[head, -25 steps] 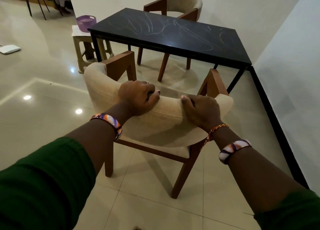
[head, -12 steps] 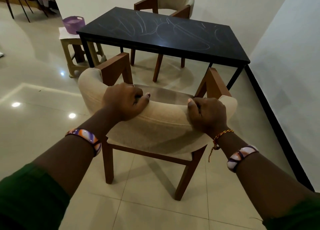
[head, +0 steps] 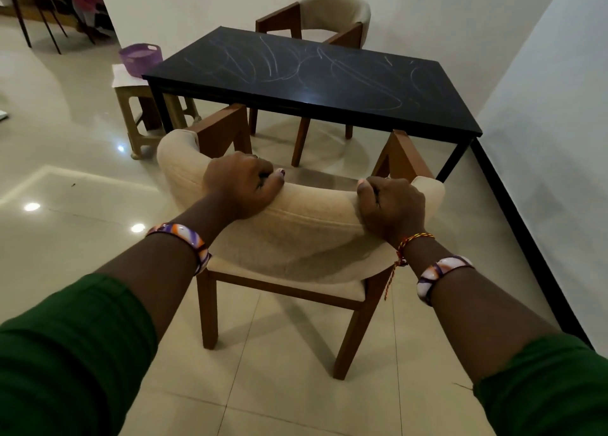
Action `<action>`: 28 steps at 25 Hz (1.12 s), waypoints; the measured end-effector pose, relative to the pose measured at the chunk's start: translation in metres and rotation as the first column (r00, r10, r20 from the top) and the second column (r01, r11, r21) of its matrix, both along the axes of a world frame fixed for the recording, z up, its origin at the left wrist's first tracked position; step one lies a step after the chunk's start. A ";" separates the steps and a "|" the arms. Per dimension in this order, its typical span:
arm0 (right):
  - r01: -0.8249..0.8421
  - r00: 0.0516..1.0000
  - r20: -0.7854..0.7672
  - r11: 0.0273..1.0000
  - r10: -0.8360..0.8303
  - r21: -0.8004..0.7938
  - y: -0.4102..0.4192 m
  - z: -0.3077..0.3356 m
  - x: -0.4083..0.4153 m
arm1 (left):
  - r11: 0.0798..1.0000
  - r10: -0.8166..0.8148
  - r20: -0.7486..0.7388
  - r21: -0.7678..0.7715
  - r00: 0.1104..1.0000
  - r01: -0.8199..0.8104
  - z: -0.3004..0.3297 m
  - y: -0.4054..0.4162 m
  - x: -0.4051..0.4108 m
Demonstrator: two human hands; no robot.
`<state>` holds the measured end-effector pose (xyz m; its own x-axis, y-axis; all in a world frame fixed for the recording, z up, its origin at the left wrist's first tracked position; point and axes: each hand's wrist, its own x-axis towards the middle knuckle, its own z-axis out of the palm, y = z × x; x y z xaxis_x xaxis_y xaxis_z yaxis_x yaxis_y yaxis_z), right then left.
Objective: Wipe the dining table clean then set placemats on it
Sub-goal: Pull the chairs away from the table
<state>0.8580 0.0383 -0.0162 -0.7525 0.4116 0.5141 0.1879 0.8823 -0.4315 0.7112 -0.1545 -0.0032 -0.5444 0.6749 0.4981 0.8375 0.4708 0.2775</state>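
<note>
both hands [head: 241,185] grip chair [head: 306,235] before scribbled table [head: 329,83].

The near chair [head: 306,231] has soft cream cloth and smooth brown wood legs. The bench [head: 316,83] top is dark, shiny, with chalky scribbles. The floor [head: 65,205] tiles are glossy. At 11 o'clock, the basket [head: 140,59] looks plastic.

Both arms extended forward, green sleeves pushed back. Left hand [head: 241,185] and right hand [head: 393,205] curled over the chair backrest [head: 316,218] top edge, well apart, thumbs inward.
</note>
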 end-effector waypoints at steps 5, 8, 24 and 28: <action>0.028 0.999 0.041 0.999 -0.028 0.018 0.009 0.003 -0.026 | 1.000 0.019 0.004 0.016 1.000 -0.019 0.000 0.014 -0.026; 0.016 1.000 0.003 1.000 -0.016 0.015 0.013 -0.001 -0.038 | 0.999 0.023 0.005 0.030 1.000 -0.023 -0.002 0.018 -0.039; -0.030 0.989 0.148 0.998 0.023 0.049 0.021 0.003 -0.042 | 0.959 0.284 -0.035 -0.003 0.958 -0.284 -0.010 0.025 -0.018; 0.114 0.978 0.167 0.989 -0.129 0.095 0.015 0.000 -0.034 | 0.920 0.334 0.011 -0.220 0.943 -0.323 0.000 0.030 -0.001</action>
<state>0.8240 0.0533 -0.0162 -0.7796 0.4665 0.4179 0.3610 0.8800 -0.3088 0.7101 -0.1248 -0.0035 -0.7728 0.5411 0.3315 0.6142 0.7692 0.1764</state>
